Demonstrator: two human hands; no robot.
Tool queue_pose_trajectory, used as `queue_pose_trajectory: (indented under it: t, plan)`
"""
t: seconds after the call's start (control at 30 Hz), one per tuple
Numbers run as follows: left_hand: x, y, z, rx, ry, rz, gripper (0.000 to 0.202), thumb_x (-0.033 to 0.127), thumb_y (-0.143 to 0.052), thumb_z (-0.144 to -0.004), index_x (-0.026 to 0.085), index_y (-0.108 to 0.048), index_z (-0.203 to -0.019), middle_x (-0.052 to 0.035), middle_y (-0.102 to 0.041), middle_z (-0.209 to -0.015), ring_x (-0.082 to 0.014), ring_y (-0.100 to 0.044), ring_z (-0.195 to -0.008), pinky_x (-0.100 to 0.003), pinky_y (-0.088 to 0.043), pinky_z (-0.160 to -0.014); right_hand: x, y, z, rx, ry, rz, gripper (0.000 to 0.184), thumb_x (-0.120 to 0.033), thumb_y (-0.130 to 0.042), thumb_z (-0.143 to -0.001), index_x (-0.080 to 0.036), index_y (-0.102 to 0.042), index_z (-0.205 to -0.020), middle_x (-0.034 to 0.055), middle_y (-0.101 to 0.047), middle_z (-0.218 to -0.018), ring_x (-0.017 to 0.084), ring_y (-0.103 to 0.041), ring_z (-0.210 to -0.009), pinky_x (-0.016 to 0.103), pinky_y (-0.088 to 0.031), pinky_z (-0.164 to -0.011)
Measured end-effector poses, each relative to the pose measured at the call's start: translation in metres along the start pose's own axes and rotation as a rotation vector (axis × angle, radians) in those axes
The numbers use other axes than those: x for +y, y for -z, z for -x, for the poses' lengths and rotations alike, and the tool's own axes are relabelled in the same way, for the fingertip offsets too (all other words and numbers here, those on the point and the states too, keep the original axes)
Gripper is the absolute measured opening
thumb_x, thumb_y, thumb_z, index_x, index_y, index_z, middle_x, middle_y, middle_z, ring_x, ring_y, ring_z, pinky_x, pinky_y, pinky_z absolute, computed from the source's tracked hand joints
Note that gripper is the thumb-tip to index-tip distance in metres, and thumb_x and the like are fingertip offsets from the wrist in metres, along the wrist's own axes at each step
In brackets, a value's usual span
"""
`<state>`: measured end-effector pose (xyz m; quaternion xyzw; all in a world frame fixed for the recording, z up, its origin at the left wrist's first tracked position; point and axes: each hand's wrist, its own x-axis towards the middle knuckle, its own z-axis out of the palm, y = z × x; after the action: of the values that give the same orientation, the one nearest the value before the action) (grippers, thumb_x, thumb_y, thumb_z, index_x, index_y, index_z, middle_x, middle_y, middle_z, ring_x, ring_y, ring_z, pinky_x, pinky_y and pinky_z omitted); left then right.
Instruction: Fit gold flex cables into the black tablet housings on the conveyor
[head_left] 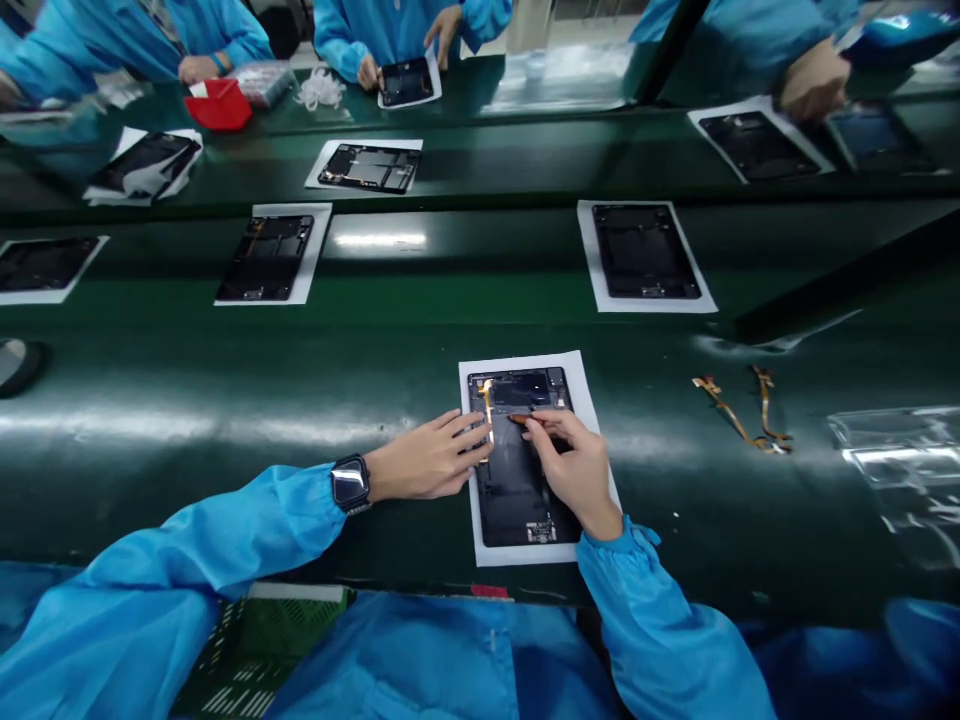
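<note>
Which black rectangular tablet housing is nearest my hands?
The black rectangular tablet housing at the lower centre, on its white sheet: your bare left hand and bare right hand partly cover it, while the others lie farther away.

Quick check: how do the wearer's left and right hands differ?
The left hand lies with fingers extended; the right hand is curled.
The left hand grips nothing visible; the right hand pinches a small brown piece.
The left hand has a watch at its wrist; the right hand shows none.
Both are at the open device, in blue sleeves.
</note>
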<state>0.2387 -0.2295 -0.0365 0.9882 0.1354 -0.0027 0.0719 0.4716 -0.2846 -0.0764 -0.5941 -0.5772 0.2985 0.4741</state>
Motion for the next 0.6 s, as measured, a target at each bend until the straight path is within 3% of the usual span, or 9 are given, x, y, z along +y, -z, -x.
queue_pose_trajectory:
  t: [0.1,0.27,0.4,0.6]
  plan:
    - [-0.003,0.0,0.003,0.019,0.018,0.105,0.047,0.03,-0.047,-0.097,0.01,-0.044,-0.139,-0.0166,-0.043,-0.147,-0.0324,-0.035,-0.14,-0.048,-0.033,-0.115,-0.003,0.0,0.0,-0.017,0.039,0.007,0.012,-0.025,-0.061,-0.091,-0.022,-0.066,-0.101,0.0035,-0.073,-0.091,0.019,-0.07,-0.079,0.033,-0.056,-0.076]
    - [0.0,-0.007,0.011,0.149,0.169,0.339,0.06,0.035,-0.051,-0.097,0.016,-0.028,-0.149,-0.0121,-0.04,-0.151,-0.0231,-0.037,-0.141,-0.044,-0.031,-0.119,-0.011,0.001,0.003,-0.036,0.113,0.023,0.014,-0.02,-0.061,-0.091,-0.022,-0.067,-0.103,0.0034,-0.072,-0.098,0.02,-0.069,-0.09,0.033,-0.055,-0.083]
    - [0.009,-0.016,0.014,0.241,0.181,0.373,0.05,0.028,-0.053,-0.096,0.018,-0.04,-0.143,-0.0133,-0.034,-0.154,-0.0258,-0.027,-0.145,-0.049,-0.028,-0.12,-0.019,0.007,0.004,-0.098,0.203,0.099,0.015,-0.018,-0.06,-0.091,-0.022,-0.066,-0.105,0.0043,-0.072,-0.099,0.02,-0.067,-0.092,0.034,-0.053,-0.084]
    - [0.013,-0.023,0.016,0.304,0.139,0.326,0.034,0.027,-0.054,-0.094,0.016,-0.055,-0.126,-0.0173,-0.037,-0.151,-0.0296,-0.032,-0.143,-0.051,-0.034,-0.116,-0.033,0.01,-0.001,-0.384,0.357,0.399,0.014,-0.015,-0.054,-0.095,-0.016,-0.064,-0.104,0.0079,-0.07,-0.095,0.023,-0.064,-0.086,0.038,-0.05,-0.079]
